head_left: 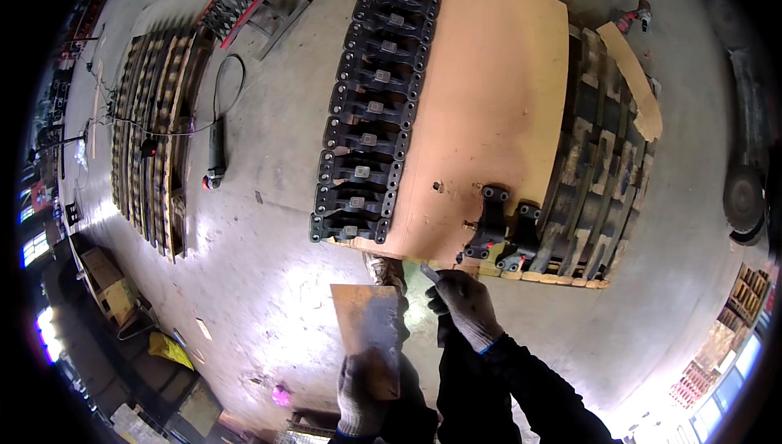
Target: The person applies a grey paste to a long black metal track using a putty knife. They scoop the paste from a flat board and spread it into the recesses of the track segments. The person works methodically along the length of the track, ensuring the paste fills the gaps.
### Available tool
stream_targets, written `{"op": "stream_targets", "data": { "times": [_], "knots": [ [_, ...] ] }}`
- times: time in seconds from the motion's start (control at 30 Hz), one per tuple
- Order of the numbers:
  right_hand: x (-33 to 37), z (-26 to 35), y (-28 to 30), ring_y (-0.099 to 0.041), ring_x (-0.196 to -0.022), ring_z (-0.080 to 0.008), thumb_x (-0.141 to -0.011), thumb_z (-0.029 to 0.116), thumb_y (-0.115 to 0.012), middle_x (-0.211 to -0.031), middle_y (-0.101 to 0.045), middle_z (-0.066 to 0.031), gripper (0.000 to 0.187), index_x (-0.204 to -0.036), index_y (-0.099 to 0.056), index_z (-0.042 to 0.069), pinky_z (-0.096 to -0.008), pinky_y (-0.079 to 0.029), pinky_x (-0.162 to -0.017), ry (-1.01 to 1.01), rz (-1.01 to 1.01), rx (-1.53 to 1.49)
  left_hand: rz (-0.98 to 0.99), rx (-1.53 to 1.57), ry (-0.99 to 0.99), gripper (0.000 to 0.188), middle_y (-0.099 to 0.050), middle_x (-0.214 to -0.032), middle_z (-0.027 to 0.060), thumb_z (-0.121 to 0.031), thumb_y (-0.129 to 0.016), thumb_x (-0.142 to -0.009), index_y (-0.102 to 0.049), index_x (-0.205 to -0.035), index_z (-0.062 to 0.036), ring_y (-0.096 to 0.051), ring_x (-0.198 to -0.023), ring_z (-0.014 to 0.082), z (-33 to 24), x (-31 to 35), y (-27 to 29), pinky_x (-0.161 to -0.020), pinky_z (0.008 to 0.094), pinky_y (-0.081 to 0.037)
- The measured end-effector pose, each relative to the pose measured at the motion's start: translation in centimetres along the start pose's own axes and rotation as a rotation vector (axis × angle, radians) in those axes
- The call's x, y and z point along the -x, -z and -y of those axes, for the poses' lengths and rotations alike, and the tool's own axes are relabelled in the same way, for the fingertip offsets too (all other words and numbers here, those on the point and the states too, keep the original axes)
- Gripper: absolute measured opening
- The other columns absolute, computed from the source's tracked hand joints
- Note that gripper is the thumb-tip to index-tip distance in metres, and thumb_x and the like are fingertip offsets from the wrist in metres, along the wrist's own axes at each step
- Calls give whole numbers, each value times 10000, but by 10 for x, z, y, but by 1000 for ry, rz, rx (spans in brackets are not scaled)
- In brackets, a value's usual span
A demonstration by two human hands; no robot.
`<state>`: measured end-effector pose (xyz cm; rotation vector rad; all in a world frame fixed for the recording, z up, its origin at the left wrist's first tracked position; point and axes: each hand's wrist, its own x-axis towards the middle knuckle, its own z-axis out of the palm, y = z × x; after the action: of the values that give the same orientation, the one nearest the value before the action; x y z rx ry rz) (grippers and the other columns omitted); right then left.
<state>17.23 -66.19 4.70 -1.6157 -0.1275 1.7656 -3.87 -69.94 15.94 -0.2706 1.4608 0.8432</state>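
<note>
My left hand (358, 399), in a light work glove, is closed on the lower part of a flat rectangular plate (362, 314). The plate is rusty brown with a smeared grey patch and is held up in front of my body. My right hand (464, 301), in a glove with dark fingers, is closed round a small flat grey blade-like tool (429, 273); its handle, if any, is hidden. Just beyond that hand, two black metal brackets (491, 220) with red marks lie on a cardboard sheet (489, 102). A long row of black linked track pieces (371, 107) runs along the sheet's left edge.
Under the cardboard's right side lies a wooden pallet (599, 151). Another slatted pallet (151, 134) is at the left, with a corded angle grinder (216, 151) on the floor beside it. A red-edged metal rack (240, 4) stands far left. A yellow cloth (169, 349) lies lower left.
</note>
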Motion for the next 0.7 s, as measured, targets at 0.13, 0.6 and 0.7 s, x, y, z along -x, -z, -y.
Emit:
{"op": "stream_targets", "data": {
  "times": [0.13,0.6,0.7],
  "knots": [
    [19,-9,32,-693,-758,-138,-1015,146,-593,-916,-696,-106,253,-1167,-615,-56,-261,-573,-670,-72,-7,-43,85,-89,54,444,-651,-1119,111,-396,-575,-1016,-566,-1266,-29,-651,-1032,256,14,38,-30,-887,386,-544],
    [65,-9,100,-655,-862,-132,-1008,133,-609,-970,-707,-64,236,-1165,-650,-38,-277,-528,-803,-121,-64,-11,120,-563,31,478,-675,-1132,66,-395,-571,-1042,-570,-1294,11,-621,-1032,138,74,100,-44,-891,278,-501],
    [70,-12,108,-654,-881,-132,-1010,132,-612,-981,-709,-67,234,-1164,-652,-40,-274,-520,-827,-115,-53,-90,135,-595,27,451,-677,-1131,71,-370,-559,-1050,-569,-1289,12,-627,-1039,140,79,107,-45,-889,273,-506]
  ]
}}
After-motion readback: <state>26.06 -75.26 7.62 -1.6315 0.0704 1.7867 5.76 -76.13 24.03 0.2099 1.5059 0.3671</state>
